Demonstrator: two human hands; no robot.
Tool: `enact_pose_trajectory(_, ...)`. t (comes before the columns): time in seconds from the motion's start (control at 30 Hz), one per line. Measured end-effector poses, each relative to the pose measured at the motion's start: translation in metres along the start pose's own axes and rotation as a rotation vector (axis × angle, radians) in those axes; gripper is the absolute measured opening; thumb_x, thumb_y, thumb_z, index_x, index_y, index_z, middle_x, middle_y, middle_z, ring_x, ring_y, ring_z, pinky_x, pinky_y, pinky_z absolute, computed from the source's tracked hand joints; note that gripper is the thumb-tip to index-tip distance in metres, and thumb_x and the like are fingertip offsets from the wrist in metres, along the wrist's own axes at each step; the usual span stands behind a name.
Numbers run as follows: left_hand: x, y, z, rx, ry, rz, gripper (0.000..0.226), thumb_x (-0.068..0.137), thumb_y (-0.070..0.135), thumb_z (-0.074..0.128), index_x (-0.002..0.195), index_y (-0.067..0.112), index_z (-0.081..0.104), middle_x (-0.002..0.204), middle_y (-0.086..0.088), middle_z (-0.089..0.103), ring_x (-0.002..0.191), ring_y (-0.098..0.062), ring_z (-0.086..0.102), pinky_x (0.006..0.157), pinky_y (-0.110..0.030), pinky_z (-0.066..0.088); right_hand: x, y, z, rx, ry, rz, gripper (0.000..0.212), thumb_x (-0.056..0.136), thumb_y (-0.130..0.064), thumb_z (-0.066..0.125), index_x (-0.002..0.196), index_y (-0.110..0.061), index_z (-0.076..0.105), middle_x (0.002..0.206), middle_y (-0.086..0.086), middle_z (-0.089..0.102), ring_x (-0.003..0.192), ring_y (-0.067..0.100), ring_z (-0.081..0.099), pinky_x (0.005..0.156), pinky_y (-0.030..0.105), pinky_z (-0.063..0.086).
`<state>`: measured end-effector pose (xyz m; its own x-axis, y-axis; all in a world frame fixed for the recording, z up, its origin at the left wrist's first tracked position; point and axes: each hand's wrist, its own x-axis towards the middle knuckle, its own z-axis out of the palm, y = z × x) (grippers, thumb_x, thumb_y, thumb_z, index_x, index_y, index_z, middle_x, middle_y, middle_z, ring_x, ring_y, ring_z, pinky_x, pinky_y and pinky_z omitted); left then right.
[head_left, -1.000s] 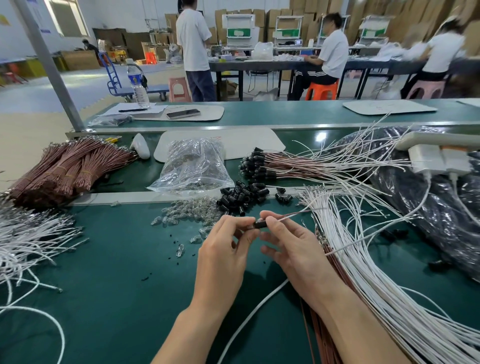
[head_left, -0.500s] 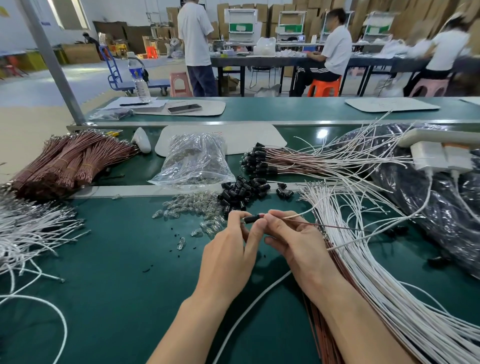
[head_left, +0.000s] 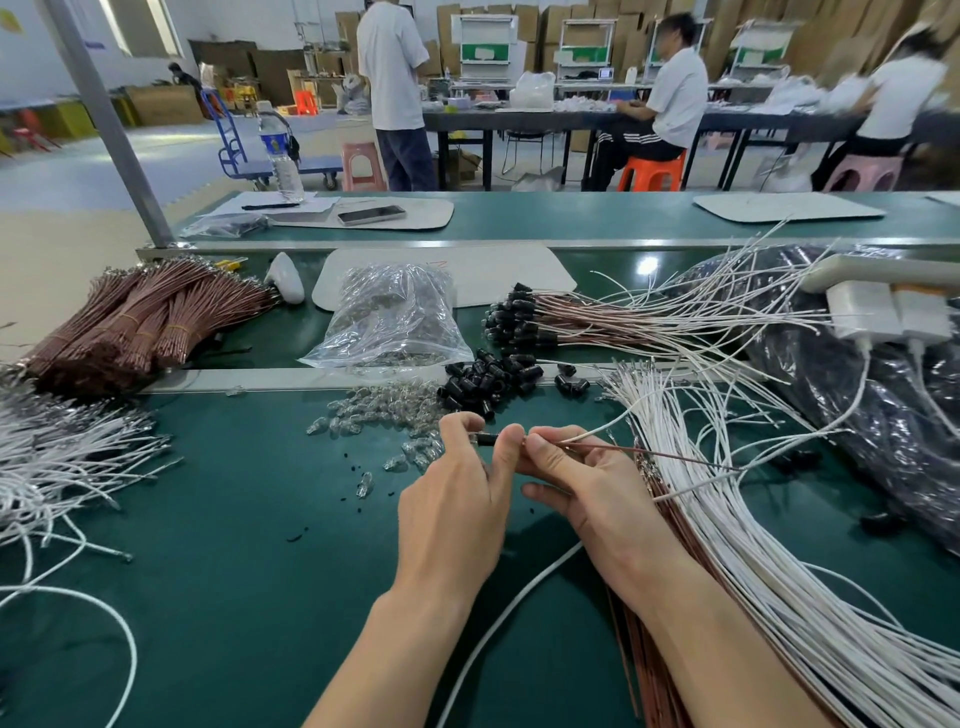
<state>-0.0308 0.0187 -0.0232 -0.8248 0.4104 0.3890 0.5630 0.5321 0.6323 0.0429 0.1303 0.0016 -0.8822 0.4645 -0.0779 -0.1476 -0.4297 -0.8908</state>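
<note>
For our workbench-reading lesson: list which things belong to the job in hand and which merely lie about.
In use: small black plastic socket, pinched by the left hand; thin brown wire, held by the right hand; loose clear glass bulbs.
Lying about: clear plastic water bottle; grey flat smartphone.

one wide-angle head camera sits above the near edge of the green table (head_left: 208, 571), facing forward and down; left hand (head_left: 457, 509) and right hand (head_left: 597, 483) lie close beneath it, far edge beyond.

Small black socket (head_left: 487, 439) is sitting horizontal mid-air, brown wire (head_left: 613, 447) & white wire (head_left: 605, 430) trailing off twd 3 o'clock.
</note>
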Motion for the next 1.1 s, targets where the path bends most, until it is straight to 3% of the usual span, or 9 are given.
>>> enact_pose_trajectory(0.2,-0.0003,0.0009,-0.0012,0.107,0.045,-0.027,0.054,0.09,0.079,0.005,0.104,0.033,0.03,0.064,0.006,0.064,0.062,-0.017,0.066,0.058,-0.035,0.042,0.0009,0.0021,0.0,0.024,-0.005,0.012,0.022,0.08,-0.018,0.071,0.098,-0.007,0.067,0.1,0.011,0.078,0.095,0.024,0.076,0.06,0.024,0.057)
enact_pose_trajectory(0.47,0.0008,0.004,-0.0056,0.131,0.01,-0.042,0.053,0.088,0.075,0.004,0.076,0.029,0.029,0.055,0.01,0.047,0.061,-0.024,0.059,0.059,-0.037,0.035,0.005,0.0055,-0.0019,0.064,-0.024,0.025,0.031,0.084,-0.016,0.067,0.109,0.002,0.061,0.104,0.019,0.076,0.096,0.028,0.075,0.066,0.022,0.058)
enact_pose_trajectory(0.63,0.001,0.0036,-0.0072,0.107,-0.012,-0.044,0.061,0.085,0.075,0.0,0.075,0.026,0.036,0.061,0.004,0.056,0.067,-0.026,0.061,0.062,-0.039,0.039,0.0056,0.0067,-0.003,0.073,-0.04,0.03,0.032,0.083,-0.019,0.066,0.108,0.001,0.059,0.103,0.019,0.076,0.095,0.026,0.076,0.067,0.022,0.058)
enact_pose_trajectory(1.1,-0.0002,0.0031,-0.0097,0.023,-0.049,-0.038,0.067,0.087,0.072,0.005,0.075,0.021,0.047,0.061,0.001,0.057,0.063,-0.02,0.058,0.066,-0.041,0.045,0.0052,0.0062,-0.0053,0.081,-0.038,0.064,0.033,0.083,-0.019,0.066,0.108,0.001,0.057,0.102,0.022,0.076,0.093,0.027,0.076,0.07,0.023,0.059)
